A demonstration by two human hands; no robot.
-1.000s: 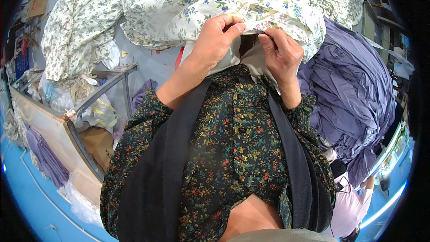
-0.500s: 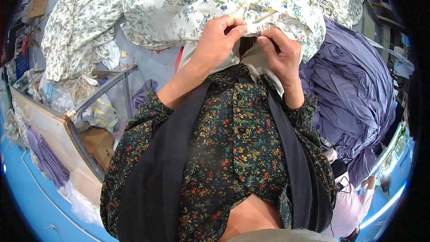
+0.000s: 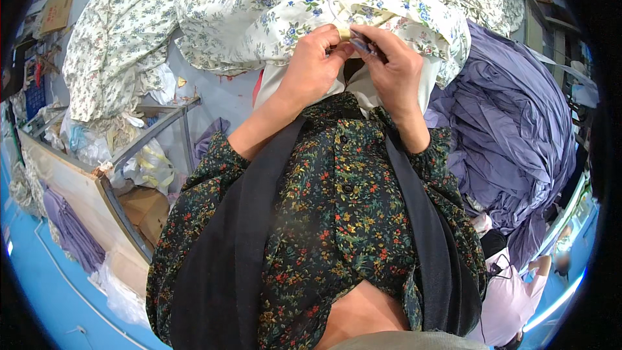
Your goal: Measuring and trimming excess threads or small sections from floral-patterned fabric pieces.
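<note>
White cloth with blue floral print (image 3: 259, 19) lies in a large heap ahead of me, with its near edge at my fingers. My left hand (image 3: 314, 65) is closed in a pinch at that edge. A pale yellow band or wrap (image 3: 344, 33) shows at its index fingertip. Close beside it, my right hand (image 3: 398, 68) is closed around a small dark grey tool (image 3: 361, 45) that looks like thread snips. The tool's tip points toward the left fingertips. What exactly is pinched between the left fingers is hidden.
A large bundle of purple-grey fabric (image 3: 512, 123) bulges at right. On the left stands a wood-sided, metal-framed bin (image 3: 84, 185) with plastic bags and cardboard. A person in a pale pink top (image 3: 512, 301) is at lower right. Blue floor (image 3: 39, 285) shows at lower left.
My right hand has moved left, closer to my left hand, and the small grey tool now shows in its fingers. The left hand has barely moved.
</note>
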